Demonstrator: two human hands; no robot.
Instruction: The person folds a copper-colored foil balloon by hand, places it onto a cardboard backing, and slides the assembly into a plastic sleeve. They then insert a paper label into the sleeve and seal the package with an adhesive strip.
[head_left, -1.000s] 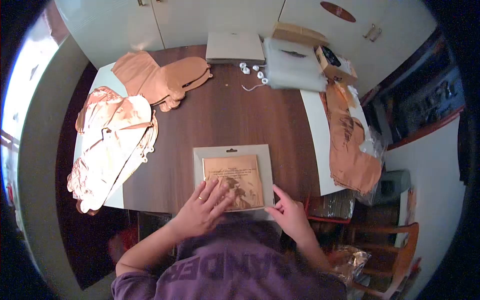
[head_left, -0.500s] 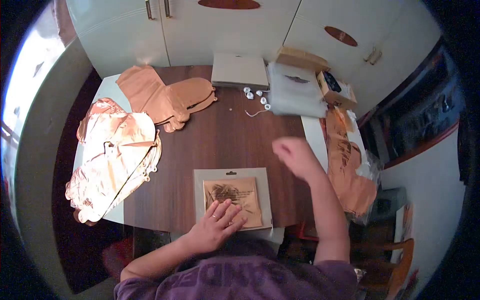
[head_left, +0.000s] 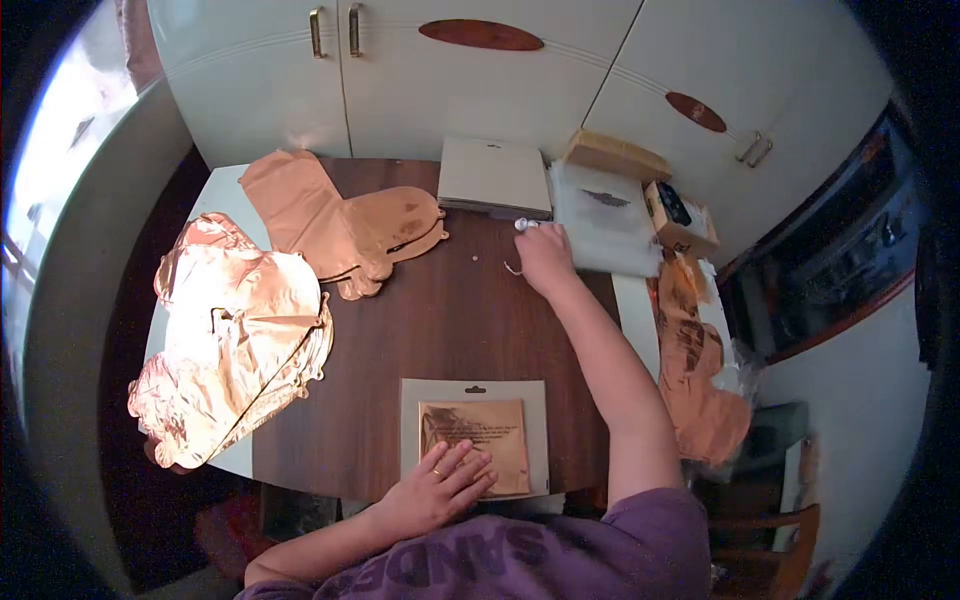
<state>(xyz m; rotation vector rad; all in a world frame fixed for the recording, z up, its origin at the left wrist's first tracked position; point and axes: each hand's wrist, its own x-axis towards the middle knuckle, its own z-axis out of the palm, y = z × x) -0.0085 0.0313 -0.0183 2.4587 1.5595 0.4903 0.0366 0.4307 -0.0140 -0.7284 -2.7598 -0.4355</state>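
Note:
My left hand (head_left: 447,487) lies flat, fingers stretched, on a folded copper-coloured foil piece (head_left: 505,450) with dark printed text. Under that foil is a pale backing card (head_left: 536,425) with a hanging slot, near the table's front edge. At the back of the table, my right hand (head_left: 545,260) reaches over some small white ribbon rolls (head_left: 524,225). Its fingers point down and their tips are hidden, so I cannot see whether one is gripped. A loose white ribbon end (head_left: 513,269) shows beside this hand.
Flattened copper foil balloons (head_left: 250,330) cover the left side, with another stack (head_left: 345,220) behind. Pale cards (head_left: 495,175) are piled at the back. Clear plastic bags (head_left: 605,235), an opened cardboard box (head_left: 685,230) and more copper foil (head_left: 700,385) lie to the right.
My right hand has moved forward and left to the ribbon rolls, covering some of them. My left hand still rests on the folded foil. The whole view has shifted slightly.

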